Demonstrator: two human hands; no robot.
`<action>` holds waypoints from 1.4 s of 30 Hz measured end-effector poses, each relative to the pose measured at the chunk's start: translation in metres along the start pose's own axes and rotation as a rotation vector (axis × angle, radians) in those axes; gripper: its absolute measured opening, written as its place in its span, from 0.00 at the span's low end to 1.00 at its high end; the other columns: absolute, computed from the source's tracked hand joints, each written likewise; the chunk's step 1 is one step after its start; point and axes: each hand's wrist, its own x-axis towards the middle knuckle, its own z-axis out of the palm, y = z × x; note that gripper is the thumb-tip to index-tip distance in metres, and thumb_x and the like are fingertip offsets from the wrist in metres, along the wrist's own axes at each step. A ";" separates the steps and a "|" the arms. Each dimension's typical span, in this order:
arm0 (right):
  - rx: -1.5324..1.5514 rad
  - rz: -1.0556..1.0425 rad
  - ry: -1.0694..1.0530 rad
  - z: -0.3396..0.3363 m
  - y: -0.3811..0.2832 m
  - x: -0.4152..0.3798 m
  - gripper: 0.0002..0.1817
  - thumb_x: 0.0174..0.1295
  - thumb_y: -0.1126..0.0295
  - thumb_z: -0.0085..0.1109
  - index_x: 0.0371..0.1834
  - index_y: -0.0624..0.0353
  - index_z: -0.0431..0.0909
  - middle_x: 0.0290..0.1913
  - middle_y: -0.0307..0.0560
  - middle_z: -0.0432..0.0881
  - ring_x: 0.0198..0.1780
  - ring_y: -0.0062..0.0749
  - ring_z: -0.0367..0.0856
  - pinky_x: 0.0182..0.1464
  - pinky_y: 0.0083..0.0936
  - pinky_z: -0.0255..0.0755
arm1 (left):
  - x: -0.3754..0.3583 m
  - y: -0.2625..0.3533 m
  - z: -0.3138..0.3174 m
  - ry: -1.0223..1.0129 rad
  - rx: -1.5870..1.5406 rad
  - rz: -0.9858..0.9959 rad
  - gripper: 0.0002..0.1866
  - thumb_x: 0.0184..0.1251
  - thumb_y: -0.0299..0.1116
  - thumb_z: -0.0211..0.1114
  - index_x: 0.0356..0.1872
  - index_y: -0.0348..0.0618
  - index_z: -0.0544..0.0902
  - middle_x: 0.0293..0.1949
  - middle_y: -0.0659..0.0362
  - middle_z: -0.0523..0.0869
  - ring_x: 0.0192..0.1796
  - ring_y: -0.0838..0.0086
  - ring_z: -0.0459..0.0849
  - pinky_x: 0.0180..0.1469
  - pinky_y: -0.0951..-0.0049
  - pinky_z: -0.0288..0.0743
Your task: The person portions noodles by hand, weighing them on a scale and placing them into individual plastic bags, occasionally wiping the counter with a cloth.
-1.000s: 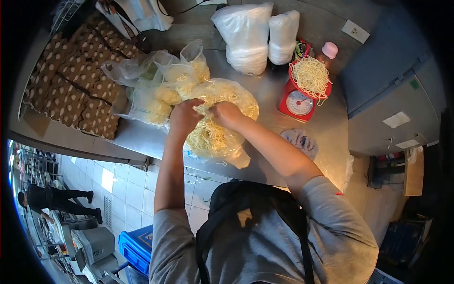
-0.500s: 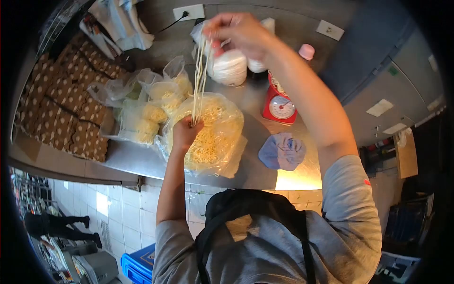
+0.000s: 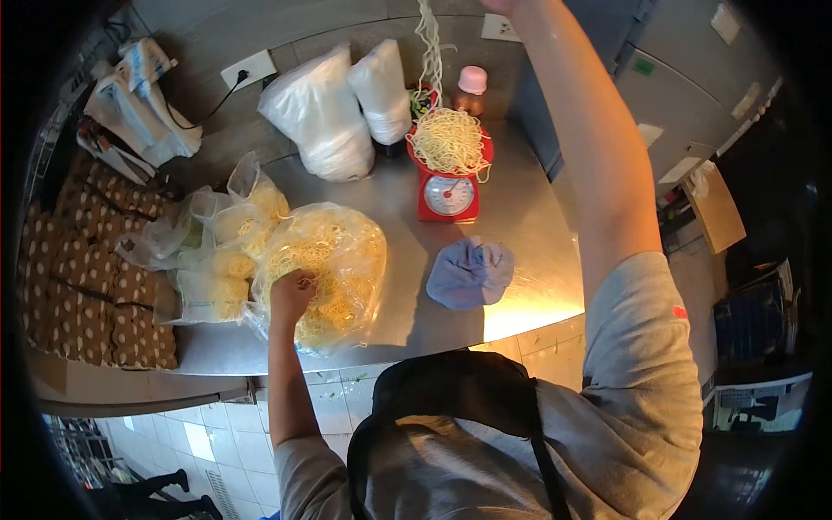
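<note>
My left hand (image 3: 291, 296) is at the near left side of a large clear plastic bag (image 3: 368, 260) of yellow noodles (image 3: 328, 299), its fingers curled among the strands. High at the top edge, only the lower part of my right hand (image 3: 507, 5) shows; its fingers are out of the frame. Near it, a bunch of long noodle strands (image 3: 430, 48) hangs down over a red kitchen scale (image 3: 449, 208) with a round dial. A heap of noodles (image 3: 449, 141) fills the scale's red pan, a few strands drooping over the rim.
Smaller bags of noodles (image 3: 230, 260) stand left of the big bag. White plastic-wrapped bundles (image 3: 325, 121) and a pink-capped jar (image 3: 472, 82) stand by the wall. A blue cloth (image 3: 471, 271) lies before the scale. Brown dotted fabric (image 3: 95, 277) covers the left end.
My right hand has lifted up and right with noodle strands, now over the scale. My left hand has come away from those strands and lowered into the bag. The view has shifted right.
</note>
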 end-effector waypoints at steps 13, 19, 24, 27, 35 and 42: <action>-0.992 0.260 0.007 -0.064 0.169 -0.107 0.07 0.49 0.75 0.66 0.30 0.61 0.76 0.30 0.46 0.82 0.26 0.31 0.81 0.29 0.26 0.77 | 0.065 0.118 -0.030 0.035 -0.039 0.121 0.17 0.49 0.32 0.69 0.43 0.44 0.82 0.40 0.53 0.85 0.39 0.60 0.83 0.45 0.66 0.74; -1.234 -0.012 0.146 -0.084 0.168 -0.151 0.10 0.44 0.74 0.64 0.33 0.58 0.81 0.30 0.52 0.81 0.33 0.42 0.81 0.36 0.34 0.73 | 0.124 0.172 -0.008 0.224 -0.002 0.332 0.16 0.52 0.33 0.68 0.43 0.43 0.81 0.43 0.52 0.82 0.42 0.57 0.82 0.47 0.65 0.74; -0.991 0.357 -0.016 -0.045 0.158 -0.272 0.04 0.47 0.71 0.64 0.27 0.57 0.82 0.27 0.50 0.81 0.29 0.41 0.81 0.34 0.33 0.73 | 0.219 0.216 -0.002 0.639 0.068 0.567 0.18 0.54 0.36 0.67 0.46 0.40 0.80 0.50 0.46 0.79 0.53 0.53 0.77 0.54 0.60 0.71; -1.057 0.483 -0.343 -0.029 0.220 -0.375 0.22 0.50 0.54 0.65 0.49 0.47 0.81 0.55 0.55 0.75 0.54 0.55 0.72 0.53 0.45 0.68 | 0.287 0.232 0.006 0.766 0.168 0.495 0.21 0.55 0.39 0.66 0.48 0.39 0.79 0.51 0.45 0.78 0.53 0.53 0.77 0.55 0.60 0.71; -1.231 0.265 -0.123 -0.010 0.228 -0.419 0.20 0.39 0.66 0.71 0.41 0.42 0.85 0.59 0.42 0.73 0.56 0.43 0.69 0.51 0.42 0.64 | 0.345 0.241 -0.008 0.420 0.103 0.047 0.18 0.58 0.45 0.62 0.47 0.51 0.83 0.38 0.48 0.85 0.43 0.56 0.83 0.46 0.58 0.76; -1.196 0.273 -0.131 -0.014 0.231 -0.419 0.20 0.39 0.63 0.72 0.40 0.41 0.85 0.60 0.40 0.71 0.58 0.42 0.66 0.53 0.44 0.59 | 0.355 0.259 -0.025 0.628 0.406 0.205 0.16 0.60 0.45 0.60 0.44 0.48 0.84 0.39 0.48 0.85 0.43 0.54 0.83 0.45 0.57 0.76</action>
